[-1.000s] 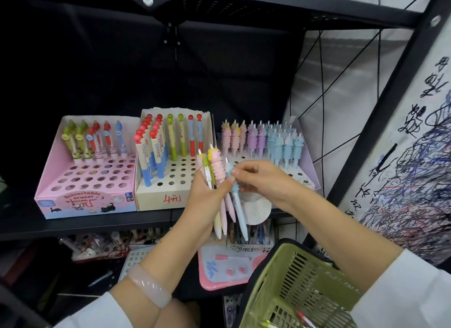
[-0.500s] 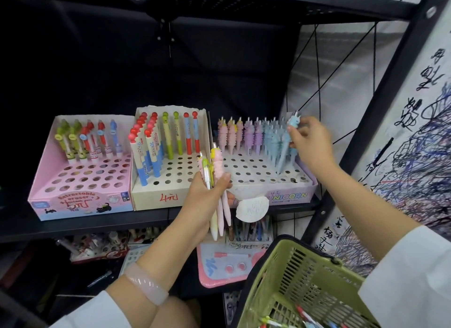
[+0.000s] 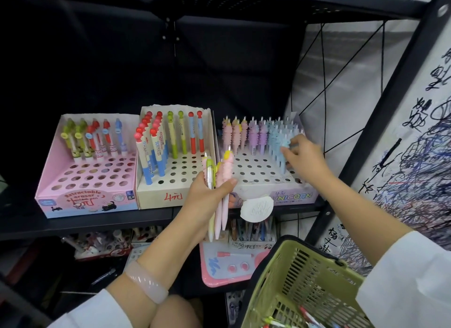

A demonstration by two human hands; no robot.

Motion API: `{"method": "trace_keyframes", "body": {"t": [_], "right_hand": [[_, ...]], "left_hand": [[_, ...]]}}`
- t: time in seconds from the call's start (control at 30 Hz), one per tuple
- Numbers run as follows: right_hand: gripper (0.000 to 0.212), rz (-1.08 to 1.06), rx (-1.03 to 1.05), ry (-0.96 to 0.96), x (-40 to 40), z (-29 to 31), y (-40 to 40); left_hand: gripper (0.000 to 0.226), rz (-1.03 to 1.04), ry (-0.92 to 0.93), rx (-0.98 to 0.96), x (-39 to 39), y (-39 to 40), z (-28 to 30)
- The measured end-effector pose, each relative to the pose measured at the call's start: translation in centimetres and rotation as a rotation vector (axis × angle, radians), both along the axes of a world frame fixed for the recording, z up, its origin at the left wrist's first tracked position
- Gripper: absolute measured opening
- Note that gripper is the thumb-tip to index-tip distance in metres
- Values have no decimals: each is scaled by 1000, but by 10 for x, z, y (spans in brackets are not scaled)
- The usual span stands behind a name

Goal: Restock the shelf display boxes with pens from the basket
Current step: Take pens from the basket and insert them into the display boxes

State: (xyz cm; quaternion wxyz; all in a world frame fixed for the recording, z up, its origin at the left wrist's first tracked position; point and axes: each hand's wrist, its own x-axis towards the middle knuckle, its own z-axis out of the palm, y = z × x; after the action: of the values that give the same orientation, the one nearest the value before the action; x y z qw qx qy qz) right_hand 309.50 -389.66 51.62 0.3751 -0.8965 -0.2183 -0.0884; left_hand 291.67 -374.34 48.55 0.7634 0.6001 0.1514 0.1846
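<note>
Left hand (image 3: 207,193) gripped a bunch of pens (image 3: 219,196) upright before the middle box (image 3: 156,196). Right hand (image 3: 302,157) pinched a blue pen (image 3: 283,157) standing in the unicorn box (image 3: 292,197). Green basket (image 3: 288,279) hung low at right, pens inside.

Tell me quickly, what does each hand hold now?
Left hand: grips a bunch of pens.
Right hand: pinches a blue unicorn pen at the unicorn box.
</note>
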Motion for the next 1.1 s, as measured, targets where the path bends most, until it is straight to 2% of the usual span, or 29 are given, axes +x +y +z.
{"method": "trace_keyframes", "body": {"t": [0.07,0.13,0.2,0.27,0.4,0.5,0.57,0.63,0.7,0.73,0.8,0.87,0.97,1.1], "right_hand": [[33,-46,-36,-47,-3,3,0],[34,-121,-74,-178,-11,8,4],[30,-110,-22,-278,-27,15,14],[22,51,49,-194,-46,20,30],[8,438,158,250,-87,17,56],[16,457,224,332,-93,14,67],[10,438,287,342,-89,21,72],[13,366,443,327,-76,32,75],[12,236,593,261,-56,44,74],[13,159,591,161,-45,49,73],[18,21,456,-74,-22,53,71],[24,-52,308,-219,-6,50,71],[28,-44,151,-278,7,38,78],[26,4,103,-312,13,31,89]], "left_hand": [[22,19,-6,-13,-1,1,0],[21,35,-10,-21,-1,1,1],[21,34,-16,-26,-1,1,1],[23,26,-26,-40,-2,1,2],[20,21,-55,-35,-4,-2,3],[17,36,-66,-48,-6,3,2],[15,38,-58,-72,-8,9,3],[14,38,-72,-119,-8,15,4],[12,43,-86,-141,-9,20,5],[11,50,-87,-125,-10,23,4],[9,62,-94,-89,-12,28,3],[11,69,-99,-77,-12,32,1],[14,84,-87,-84,-11,36,-3],[15,93,-95,-99,-10,42,-6]]}}
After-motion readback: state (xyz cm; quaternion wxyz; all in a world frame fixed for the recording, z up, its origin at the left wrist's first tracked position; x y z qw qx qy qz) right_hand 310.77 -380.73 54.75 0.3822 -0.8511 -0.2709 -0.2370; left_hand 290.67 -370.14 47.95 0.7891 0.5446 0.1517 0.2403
